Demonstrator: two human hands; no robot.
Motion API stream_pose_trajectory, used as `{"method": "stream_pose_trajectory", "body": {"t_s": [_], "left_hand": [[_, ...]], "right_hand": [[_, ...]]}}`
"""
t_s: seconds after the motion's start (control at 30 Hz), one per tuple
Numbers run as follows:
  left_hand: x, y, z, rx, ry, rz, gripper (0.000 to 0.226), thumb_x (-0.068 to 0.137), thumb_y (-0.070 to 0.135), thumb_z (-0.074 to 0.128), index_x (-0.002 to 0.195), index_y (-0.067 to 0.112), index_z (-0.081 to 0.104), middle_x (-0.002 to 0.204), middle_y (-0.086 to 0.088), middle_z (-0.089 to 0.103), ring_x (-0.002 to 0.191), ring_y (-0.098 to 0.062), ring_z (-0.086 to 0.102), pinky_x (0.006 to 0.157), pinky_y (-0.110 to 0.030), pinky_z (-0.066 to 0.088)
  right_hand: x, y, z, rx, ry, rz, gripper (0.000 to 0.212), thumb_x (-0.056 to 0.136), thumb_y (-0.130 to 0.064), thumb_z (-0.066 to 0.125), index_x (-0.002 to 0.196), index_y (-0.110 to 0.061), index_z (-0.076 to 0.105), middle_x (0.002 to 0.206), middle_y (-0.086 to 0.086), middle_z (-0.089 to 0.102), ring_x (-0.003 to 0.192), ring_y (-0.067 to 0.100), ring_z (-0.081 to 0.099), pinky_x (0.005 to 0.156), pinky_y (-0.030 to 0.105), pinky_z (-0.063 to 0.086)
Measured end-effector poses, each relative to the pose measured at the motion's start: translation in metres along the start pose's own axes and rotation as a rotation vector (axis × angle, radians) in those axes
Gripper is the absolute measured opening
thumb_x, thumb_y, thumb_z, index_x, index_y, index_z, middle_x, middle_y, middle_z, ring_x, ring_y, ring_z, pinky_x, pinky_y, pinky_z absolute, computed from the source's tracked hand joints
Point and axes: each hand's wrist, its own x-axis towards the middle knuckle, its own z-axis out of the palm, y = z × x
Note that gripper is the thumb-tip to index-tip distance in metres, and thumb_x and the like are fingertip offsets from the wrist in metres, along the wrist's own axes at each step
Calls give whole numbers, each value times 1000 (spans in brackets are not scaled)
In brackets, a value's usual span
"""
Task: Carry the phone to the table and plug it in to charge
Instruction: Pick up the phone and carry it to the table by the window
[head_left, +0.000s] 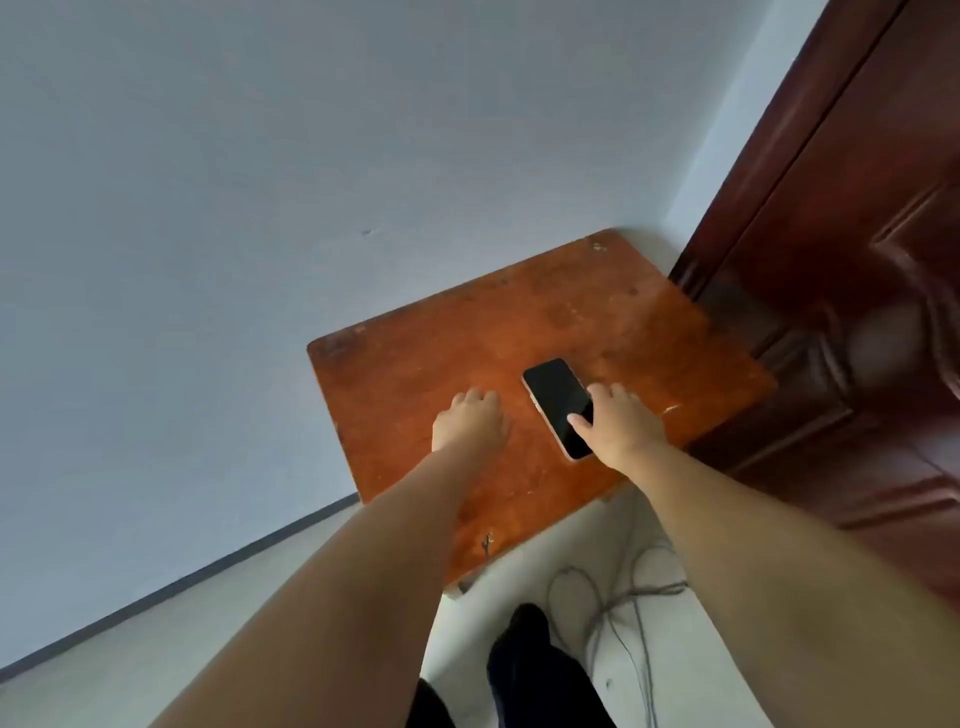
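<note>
A black phone (556, 400) with a pale edge lies screen-up on the worn orange-brown table (426, 343). My right hand (618, 423) rests over the phone's near right side, thumb on the screen and fingers curled past its right edge. Whether it grips the phone or only touches it is unclear. My left hand (470, 418) lies on the tabletop just left of the phone, knuckles up, fingers curled under, with nothing visible in it. A thin grey cable (618, 587) lies looped on the floor under the table's near right corner.
The table stands in a corner against a pale wall (260, 182), with a dark red wooden door (831, 312) close on its right. Pale floor (130, 649) and a dark skirting line run along the left. My dark trouser legs (524, 670) show at the bottom.
</note>
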Motion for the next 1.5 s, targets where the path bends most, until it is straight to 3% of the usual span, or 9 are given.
{"method": "stream_pose_trajectory", "body": {"t_s": [0.17, 0.3, 0.6, 0.7, 0.8, 0.93, 1.13, 1.27, 1.5], "left_hand": [[24, 12, 38, -153, 46, -233, 45, 97, 37, 30, 138, 20, 34, 151, -7, 32, 140, -27, 23, 114, -47, 19], [30, 12, 72, -101, 49, -267, 55, 97, 45, 17, 148, 25, 10, 159, -2, 6, 146, -21, -3, 115, -46, -5], [26, 10, 95, -13, 123, -250, 58, 93, 47, 2, 147, 25, -6, 159, 0, -5, 144, -17, -13, 115, -45, -12], [27, 10, 94, -2, 106, -256, 58, 94, 47, 5, 147, 25, -6, 159, 0, -4, 145, -18, -12, 115, -46, -11], [29, 9, 91, -27, 50, -259, 57, 95, 47, 9, 147, 26, -7, 159, 0, -8, 144, -18, -14, 115, -46, -11], [33, 0, 69, -163, -15, -229, 57, 97, 48, 17, 148, 27, 4, 160, 1, 2, 146, -18, -3, 117, -44, -1], [15, -40, 7, -424, 237, -493, 48, 96, 43, 31, 140, 22, 33, 143, -6, 45, 131, -26, 42, 106, -44, 38], [-21, -84, -34, -329, 376, -582, 42, 97, 37, 30, 130, 16, 46, 132, -8, 54, 119, -26, 50, 96, -41, 43], [-135, -163, -78, -199, 533, -773, 40, 97, 35, 31, 127, 15, 49, 126, -9, 58, 116, -27, 51, 91, -41, 44]], "right_hand": [[36, -2, 18, 83, -117, 61, 83, 80, -64, 52, 142, -14, 28, 140, 13, 44, 125, 31, 44, 90, 41, 49], [47, -3, 31, 100, -81, 129, 92, 73, -68, 58, 143, -15, 27, 140, 16, 43, 126, 33, 44, 94, 45, 45], [72, 6, 33, 205, -223, 93, 87, 69, -55, 73, 131, -7, 35, 130, 17, 48, 116, 34, 50, 83, 37, 46], [78, 7, 29, 442, -343, 95, 63, 76, -40, 73, 123, -7, 47, 124, 13, 57, 112, 33, 57, 75, 34, 47], [76, 15, 21, 826, -484, 165, 42, 82, -26, 70, 119, -7, 57, 123, 14, 63, 109, 30, 60, 82, 39, 52], [73, 16, 6, 991, -534, 231, 37, 87, -20, 65, 122, -11, 57, 125, 12, 61, 114, 31, 56, 99, 49, 46], [95, -49, -32, 927, -540, 73, 20, 90, -25, 59, 108, -15, 58, 119, 12, 65, 98, 29, 64, 86, 45, 53], [92, -120, -41, 902, -555, -64, 47, 87, -36, 60, 125, -10, 53, 128, 13, 59, 115, 34, 57, 100, 52, 45], [24, -254, -41, 879, -674, -386, 18, 89, -22, 60, 105, -14, 62, 102, 9, 66, 91, 26, 62, 77, 34, 51]]}}
